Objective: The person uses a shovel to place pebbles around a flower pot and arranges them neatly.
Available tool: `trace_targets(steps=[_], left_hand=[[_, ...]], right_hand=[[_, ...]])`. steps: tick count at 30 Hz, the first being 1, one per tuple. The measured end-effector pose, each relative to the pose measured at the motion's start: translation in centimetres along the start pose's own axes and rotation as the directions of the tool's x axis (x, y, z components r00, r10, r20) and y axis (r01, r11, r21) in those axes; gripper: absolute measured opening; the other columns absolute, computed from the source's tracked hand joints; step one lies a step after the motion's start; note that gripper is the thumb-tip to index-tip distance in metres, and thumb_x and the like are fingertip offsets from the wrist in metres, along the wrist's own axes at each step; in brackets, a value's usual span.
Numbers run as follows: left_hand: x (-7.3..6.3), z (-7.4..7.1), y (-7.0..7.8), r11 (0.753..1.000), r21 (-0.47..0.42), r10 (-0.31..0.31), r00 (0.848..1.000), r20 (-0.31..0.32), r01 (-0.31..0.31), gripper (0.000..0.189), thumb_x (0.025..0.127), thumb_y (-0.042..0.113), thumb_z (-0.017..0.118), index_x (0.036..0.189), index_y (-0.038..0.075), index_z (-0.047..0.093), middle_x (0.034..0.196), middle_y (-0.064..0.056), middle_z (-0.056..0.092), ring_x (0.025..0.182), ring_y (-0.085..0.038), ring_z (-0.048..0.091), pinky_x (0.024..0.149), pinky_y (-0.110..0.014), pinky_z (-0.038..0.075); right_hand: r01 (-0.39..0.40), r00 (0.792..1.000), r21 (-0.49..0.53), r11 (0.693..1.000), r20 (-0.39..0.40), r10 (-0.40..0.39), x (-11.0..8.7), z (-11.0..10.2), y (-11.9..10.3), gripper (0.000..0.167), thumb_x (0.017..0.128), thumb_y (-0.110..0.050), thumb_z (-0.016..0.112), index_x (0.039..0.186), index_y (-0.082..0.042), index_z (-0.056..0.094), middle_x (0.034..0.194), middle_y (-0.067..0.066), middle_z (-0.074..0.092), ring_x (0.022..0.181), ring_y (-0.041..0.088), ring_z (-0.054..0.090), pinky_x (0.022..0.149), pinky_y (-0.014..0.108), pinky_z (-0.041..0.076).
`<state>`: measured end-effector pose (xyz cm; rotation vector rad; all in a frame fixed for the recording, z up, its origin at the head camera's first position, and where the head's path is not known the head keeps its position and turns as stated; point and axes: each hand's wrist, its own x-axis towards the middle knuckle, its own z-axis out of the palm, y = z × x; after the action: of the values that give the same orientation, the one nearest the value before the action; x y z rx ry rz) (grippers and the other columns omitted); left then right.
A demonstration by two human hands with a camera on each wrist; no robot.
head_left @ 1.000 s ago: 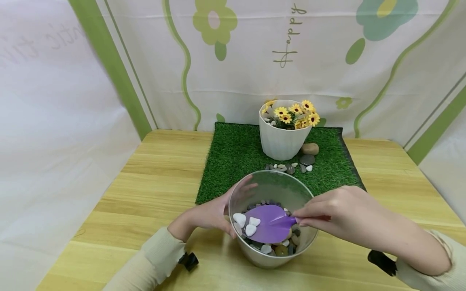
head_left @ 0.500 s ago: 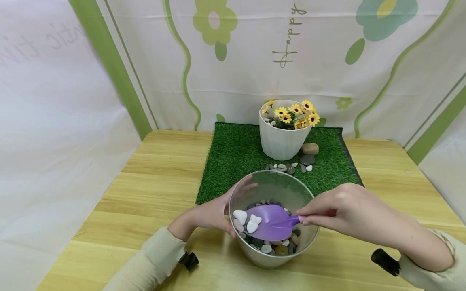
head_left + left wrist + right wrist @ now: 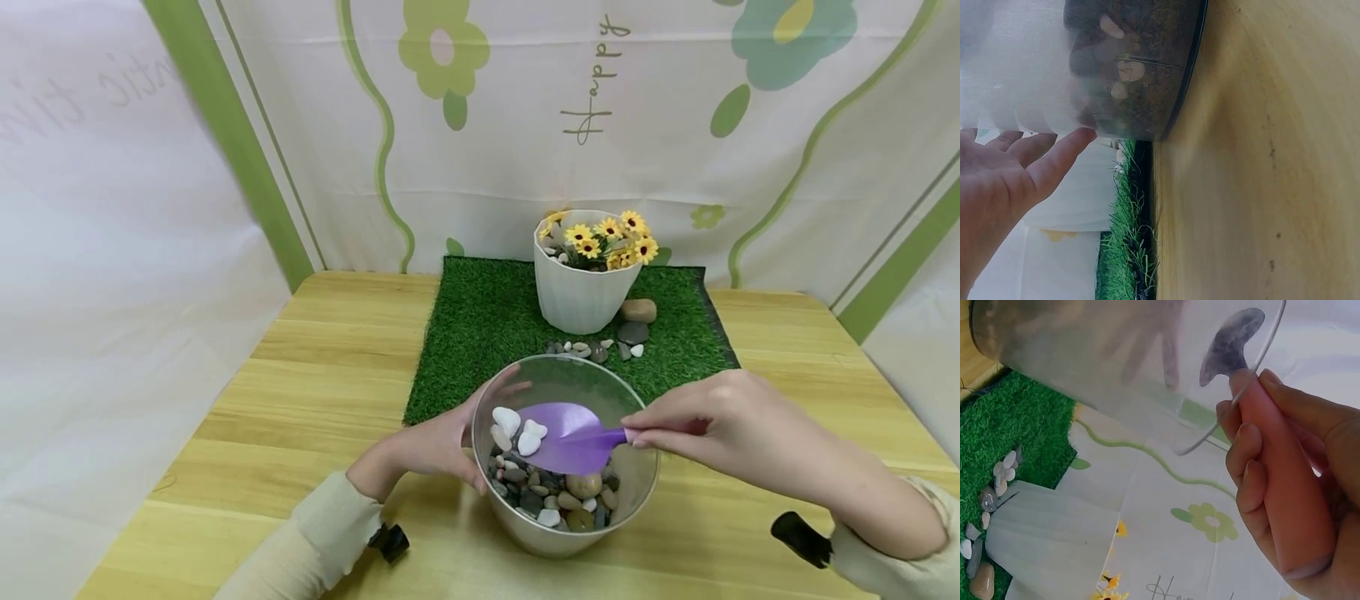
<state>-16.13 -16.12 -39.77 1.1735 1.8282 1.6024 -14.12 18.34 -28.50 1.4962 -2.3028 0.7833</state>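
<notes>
A clear bucket point(image 3: 551, 543) with mixed pebbles point(image 3: 536, 500) at its bottom stands at the table's near middle. My left hand point(image 3: 442, 442) rests on its left side, fingers spread and mostly straight; the left wrist view shows fingertips touching the wall. My right hand point(image 3: 723, 425) grips a purple garden trowel point(image 3: 566, 437), its fingers curled round the pinkish handle point(image 3: 1288, 487) in the right wrist view. The trowel blade is inside the bucket, below the rim and over the pebbles. Several white stones point(image 3: 530, 437) lie at the blade's tip.
Behind the bucket, a green turf mat point(image 3: 480, 325) carries a white flowerpot point(image 3: 573, 300) with yellow flowers point(image 3: 588, 248). A row of small pebbles point(image 3: 581, 350) and larger stones point(image 3: 637, 311) lie beside the pot. A printed curtain point(image 3: 510, 150) hangs behind the wooden table point(image 3: 300, 375).
The trowel has risen slightly from the pebbles and moved a little right, with the white stones on it. More pebbles show beneath. My left hand and the bucket have stayed in place.
</notes>
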Motion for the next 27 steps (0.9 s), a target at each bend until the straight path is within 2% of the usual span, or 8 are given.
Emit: trace_targets(steps=[6,9,11,14,18,23,27], left_hand=[[0.1,0.2,-0.3,0.992,-0.124,0.009,1.000,0.023,-0.006,0.140,0.072,0.061,0.085,0.164,0.025,-0.015,0.170,-0.013,0.005,0.154,-0.028,0.017,0.123,-0.044,0.022],[0.1,0.4,-0.4,0.992,-0.126,0.020,0.999,0.027,-0.017,0.142,0.072,0.059,0.086,0.163,0.024,-0.016,0.171,-0.011,0.007,0.155,-0.027,0.015,0.124,-0.046,0.018],[0.1,0.4,-0.5,0.993,-0.109,0.039,0.999,0.030,-0.035,0.141,0.073,0.059,0.085,0.163,0.021,-0.017,0.171,-0.012,0.007,0.155,-0.030,0.014,0.124,-0.047,0.016],[0.0,0.3,-0.5,0.994,-0.098,0.042,0.999,0.032,-0.039,0.140,0.075,0.059,0.083,0.162,0.019,-0.019,0.171,-0.014,0.003,0.156,-0.032,0.009,0.125,-0.042,0.014],[-0.2,0.2,-0.5,0.995,-0.099,0.034,0.999,0.033,-0.031,0.138,0.077,0.059,0.082,0.162,0.021,-0.020,0.170,-0.015,-0.001,0.156,-0.032,0.004,0.125,-0.038,0.012],[-0.2,0.1,-0.3,0.998,-0.062,0.032,0.999,0.027,-0.030,0.138,0.076,0.061,0.081,0.162,0.021,-0.019,0.170,-0.016,0.000,0.156,-0.032,0.005,0.125,-0.038,0.013],[-0.1,0.0,-0.2,0.999,-0.029,0.027,0.999,0.017,-0.027,0.139,0.075,0.064,0.080,0.162,0.019,-0.019,0.170,-0.015,0.002,0.156,-0.031,0.008,0.125,-0.039,0.014]], right_hand=[[-0.052,0.998,-0.048,0.998,-0.034,0.050,-0.3,-0.8,0.5,0.018,0.093,-0.034,0.077,0.097,-0.018,0.083,0.090,-0.011,0.077,0.065,-0.011,0.058,0.050,0.008,0.043],[-0.080,0.996,-0.081,0.994,-0.046,0.076,-0.6,-1.2,0.9,0.016,0.090,-0.031,0.080,0.097,-0.018,0.083,0.088,-0.012,0.077,0.062,-0.012,0.054,0.050,0.008,0.043],[-0.093,0.995,-0.099,0.991,-0.055,0.088,-0.6,-1.5,1.3,0.015,0.088,-0.029,0.082,0.097,-0.017,0.083,0.087,-0.012,0.077,0.061,-0.012,0.053,0.050,0.009,0.043],[-0.113,0.992,-0.130,0.985,-0.064,0.105,-0.6,-2.0,1.9,0.014,0.084,-0.022,0.085,0.096,-0.016,0.083,0.085,-0.011,0.077,0.059,-0.011,0.050,0.049,0.009,0.042],[-0.152,0.987,-0.178,0.972,-0.074,0.140,-0.5,-2.9,2.7,0.021,0.076,-0.010,0.087,0.096,-0.015,0.084,0.082,-0.011,0.076,0.055,-0.010,0.044,0.047,0.010,0.038],[-0.213,0.976,-0.246,0.945,-0.088,0.197,-0.4,-3.5,3.6,0.022,0.076,-0.007,0.087,0.096,-0.015,0.084,0.075,-0.014,0.073,0.051,-0.009,0.037,0.044,0.013,0.031],[-0.318,0.947,-0.308,0.897,-0.048,0.319,-0.1,-3.2,4.4,0.020,0.080,-0.012,0.086,0.100,-0.015,0.084,0.070,-0.019,0.066,0.051,-0.004,0.032,0.044,0.019,0.028]])
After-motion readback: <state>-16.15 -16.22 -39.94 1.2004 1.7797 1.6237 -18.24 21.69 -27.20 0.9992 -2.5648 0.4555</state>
